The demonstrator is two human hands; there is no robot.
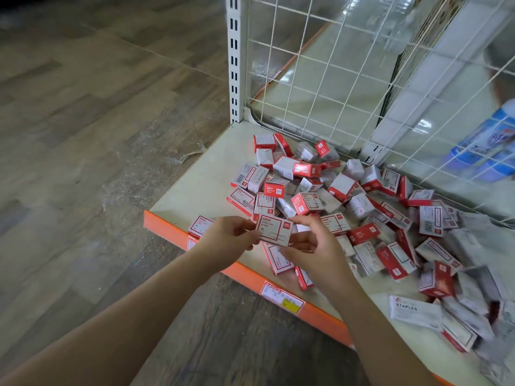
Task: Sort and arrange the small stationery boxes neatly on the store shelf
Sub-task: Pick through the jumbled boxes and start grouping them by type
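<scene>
Red-and-white small boxes lie in a loose, jumbled heap across the cream shelf, crowding up to the white wire grid at its back, with a white staples box near the orange front edge and its price label. Above that edge the left hand and right hand hold one paper-clip box between them, fingers of each curled onto its ends, label face up, both bare forearms reaching in over the wooden floor.

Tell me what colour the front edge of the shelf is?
Bright orange front edge of the cream metal shelf, clearest in the head view.
</scene>
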